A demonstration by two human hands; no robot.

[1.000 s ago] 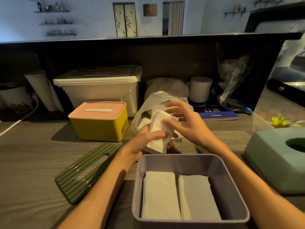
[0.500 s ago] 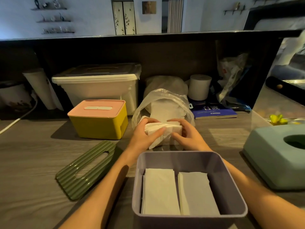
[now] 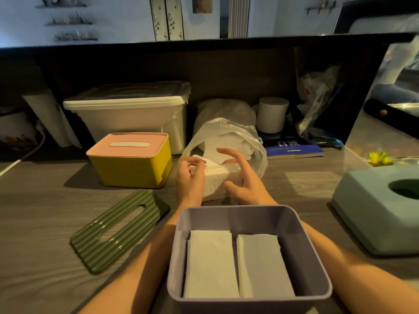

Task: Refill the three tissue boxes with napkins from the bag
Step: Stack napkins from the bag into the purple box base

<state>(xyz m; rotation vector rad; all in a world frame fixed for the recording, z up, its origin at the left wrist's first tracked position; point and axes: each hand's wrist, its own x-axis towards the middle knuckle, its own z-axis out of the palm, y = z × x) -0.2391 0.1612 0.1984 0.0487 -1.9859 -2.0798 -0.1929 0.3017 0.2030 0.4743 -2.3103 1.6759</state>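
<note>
A stack of white napkins lies on the table just behind the open purple tissue box, which holds two napkin piles side by side. My left hand holds the stack's left end, fingers curled over its top edge. My right hand hovers at the right end with fingers spread, its thumb near the stack's front. Behind the hands stands the clear plastic bag with more napkins inside. A yellow tissue box with a pink lid sits to the left and a teal tissue box to the right.
A green ribbed lid lies flat on the table at the left. At the back stand a white storage bin, a paper roll, a blue book and crumpled bags. A white cable runs along the far left.
The napkin stack went from held upright in both hands to lying flat on the table before the bag. My right hand's fingers have lifted off and spread.
</note>
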